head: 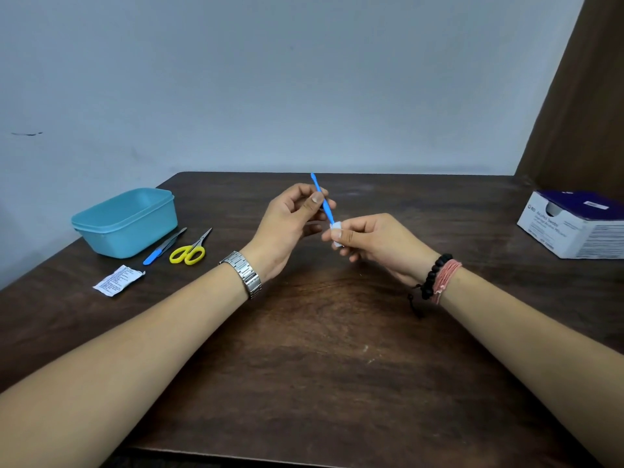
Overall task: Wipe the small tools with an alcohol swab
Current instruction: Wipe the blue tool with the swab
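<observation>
One tool end inside swab.

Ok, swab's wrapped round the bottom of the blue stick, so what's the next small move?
Probably slide the swab up the blue tool toward the left hand. The right hand pinches it round the lower tip only, so the shaft above looks unwiped.

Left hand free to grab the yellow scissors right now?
Probably not yet. The left hand pinches the blue tool being wiped by the swab in the right hand. Path to the yellow scissors looks unobstructed once it lets go.
</observation>
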### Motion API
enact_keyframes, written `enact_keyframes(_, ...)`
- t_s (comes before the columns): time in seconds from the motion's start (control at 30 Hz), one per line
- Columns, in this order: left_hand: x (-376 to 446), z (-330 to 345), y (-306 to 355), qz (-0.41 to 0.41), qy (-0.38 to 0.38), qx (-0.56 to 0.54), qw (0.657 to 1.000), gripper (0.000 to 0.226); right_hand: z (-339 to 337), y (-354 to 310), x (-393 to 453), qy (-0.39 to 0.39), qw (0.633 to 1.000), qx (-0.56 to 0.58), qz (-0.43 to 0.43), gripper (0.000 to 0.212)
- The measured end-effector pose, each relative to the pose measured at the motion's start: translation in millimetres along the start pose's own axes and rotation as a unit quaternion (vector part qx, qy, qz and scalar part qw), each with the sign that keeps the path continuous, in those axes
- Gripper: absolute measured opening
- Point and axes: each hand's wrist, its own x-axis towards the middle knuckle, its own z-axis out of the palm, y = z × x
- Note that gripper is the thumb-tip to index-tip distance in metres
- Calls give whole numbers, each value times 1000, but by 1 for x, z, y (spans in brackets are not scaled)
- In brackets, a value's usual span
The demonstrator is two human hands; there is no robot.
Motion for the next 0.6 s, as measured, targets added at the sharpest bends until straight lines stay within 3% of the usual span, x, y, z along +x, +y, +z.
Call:
enact_keyframes(0.27, 1, -4, -1, -11, 4, 11, 1000, 20, -1, 1, 0, 0, 999, -31, 18, 16)
enact_keyframes(0.6, 1, -6, 0, -18, 30, -9, 999, 5, -2, 2, 1, 2, 999, -30, 20, 18)
